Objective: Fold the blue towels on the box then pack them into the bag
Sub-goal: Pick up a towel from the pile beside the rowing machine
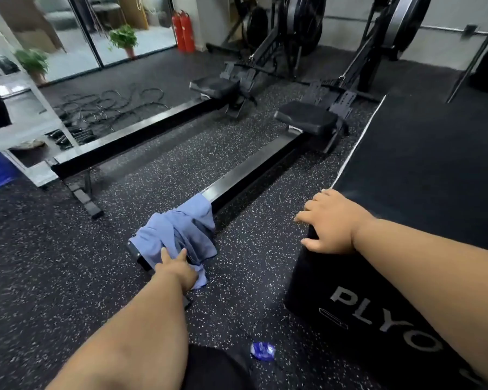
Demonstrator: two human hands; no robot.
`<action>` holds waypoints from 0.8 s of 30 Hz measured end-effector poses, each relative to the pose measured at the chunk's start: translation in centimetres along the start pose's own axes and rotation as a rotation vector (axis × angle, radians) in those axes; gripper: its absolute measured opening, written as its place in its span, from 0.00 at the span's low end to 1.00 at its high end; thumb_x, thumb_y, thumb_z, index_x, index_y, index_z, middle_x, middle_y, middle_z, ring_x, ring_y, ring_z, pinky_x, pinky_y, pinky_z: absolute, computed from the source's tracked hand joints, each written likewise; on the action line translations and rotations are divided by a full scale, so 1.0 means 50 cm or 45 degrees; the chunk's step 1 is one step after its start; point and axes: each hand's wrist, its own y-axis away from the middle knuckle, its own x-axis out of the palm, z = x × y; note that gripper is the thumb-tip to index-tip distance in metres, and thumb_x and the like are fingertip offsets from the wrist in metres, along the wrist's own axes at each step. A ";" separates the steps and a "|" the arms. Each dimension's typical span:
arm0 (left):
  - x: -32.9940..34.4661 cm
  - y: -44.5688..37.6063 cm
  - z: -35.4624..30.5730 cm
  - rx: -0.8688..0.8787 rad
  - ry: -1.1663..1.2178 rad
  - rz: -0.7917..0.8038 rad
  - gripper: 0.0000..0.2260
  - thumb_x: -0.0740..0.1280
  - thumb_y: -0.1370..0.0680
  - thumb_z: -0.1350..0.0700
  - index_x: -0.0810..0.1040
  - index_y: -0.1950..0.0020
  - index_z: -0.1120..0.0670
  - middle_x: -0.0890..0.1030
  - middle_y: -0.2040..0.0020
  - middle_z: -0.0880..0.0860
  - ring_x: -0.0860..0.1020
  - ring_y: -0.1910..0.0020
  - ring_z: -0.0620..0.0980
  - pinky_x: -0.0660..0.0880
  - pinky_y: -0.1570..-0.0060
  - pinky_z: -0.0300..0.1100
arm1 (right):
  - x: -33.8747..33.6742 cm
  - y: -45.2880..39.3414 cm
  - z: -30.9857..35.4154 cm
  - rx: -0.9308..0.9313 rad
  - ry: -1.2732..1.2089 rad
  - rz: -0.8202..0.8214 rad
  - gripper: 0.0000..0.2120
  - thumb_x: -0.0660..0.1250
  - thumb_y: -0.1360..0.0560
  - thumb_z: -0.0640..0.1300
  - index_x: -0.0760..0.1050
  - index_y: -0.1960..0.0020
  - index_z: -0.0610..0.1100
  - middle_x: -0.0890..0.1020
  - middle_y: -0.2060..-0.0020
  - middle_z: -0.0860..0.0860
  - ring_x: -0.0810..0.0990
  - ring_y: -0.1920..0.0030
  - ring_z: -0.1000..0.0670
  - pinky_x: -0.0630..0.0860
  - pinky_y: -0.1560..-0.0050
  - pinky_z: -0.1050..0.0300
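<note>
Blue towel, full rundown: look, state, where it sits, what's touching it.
The blue towel is a pale blue-grey cloth, soft and thin by the look, crumpled and unfolded. It is draped over the near end of the closer rowing machine's rail, its lower edge trailing down to the speckled rubber floor. The left hand is on its near lower part; whether the fingers actually grip the cloth cannot be told. The right hand rests on the black plyo box corner, away from the towel.
</note>
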 end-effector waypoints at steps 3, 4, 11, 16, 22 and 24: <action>-0.008 -0.068 -0.015 -0.037 0.004 0.010 0.37 0.63 0.18 0.39 0.45 0.15 0.39 0.32 0.17 0.58 0.52 0.17 0.67 0.58 0.20 0.57 | 0.001 -0.012 -0.002 -0.031 -0.010 -0.022 0.37 0.48 0.29 0.75 0.76 0.33 0.56 0.81 0.46 0.52 0.76 0.44 0.45 0.69 0.35 0.44; -0.012 -0.090 -0.022 -0.048 0.025 0.023 0.38 0.64 0.19 0.39 0.45 0.15 0.39 0.31 0.17 0.58 0.52 0.17 0.67 0.57 0.20 0.57 | 0.002 -0.013 -0.003 -0.039 -0.015 -0.032 0.37 0.48 0.29 0.75 0.77 0.34 0.55 0.81 0.47 0.52 0.76 0.45 0.45 0.69 0.37 0.44; 0.029 -0.283 0.004 -0.297 0.091 -0.005 0.37 0.71 0.22 0.43 0.62 0.16 0.47 0.56 0.17 0.63 0.55 0.19 0.69 0.54 0.21 0.62 | 0.028 -0.026 -0.008 -0.071 -0.033 -0.137 0.32 0.53 0.29 0.74 0.79 0.43 0.53 0.79 0.55 0.53 0.75 0.51 0.45 0.71 0.41 0.44; 0.138 -0.471 0.075 -0.177 0.040 -0.174 0.40 0.51 0.29 0.34 0.65 0.18 0.46 0.65 0.18 0.54 0.58 0.19 0.60 0.55 0.21 0.58 | 0.032 -0.030 -0.008 -0.054 -0.039 -0.145 0.31 0.53 0.28 0.73 0.80 0.45 0.52 0.78 0.56 0.53 0.75 0.52 0.45 0.70 0.41 0.44; 0.002 -0.226 -0.034 -0.135 0.258 -0.272 0.24 0.61 0.24 0.48 0.76 0.32 0.60 0.77 0.33 0.63 0.72 0.33 0.64 0.71 0.36 0.55 | 0.022 -0.027 -0.004 -0.060 -0.026 -0.110 0.31 0.52 0.28 0.73 0.79 0.46 0.52 0.78 0.57 0.53 0.74 0.53 0.46 0.70 0.42 0.44; -0.031 -0.180 -0.042 -0.101 0.404 -0.361 0.21 0.62 0.21 0.51 0.77 0.33 0.62 0.77 0.33 0.64 0.72 0.32 0.64 0.70 0.34 0.54 | 0.018 -0.024 -0.002 -0.054 -0.013 -0.111 0.32 0.51 0.28 0.74 0.79 0.46 0.52 0.78 0.56 0.53 0.74 0.52 0.46 0.70 0.41 0.45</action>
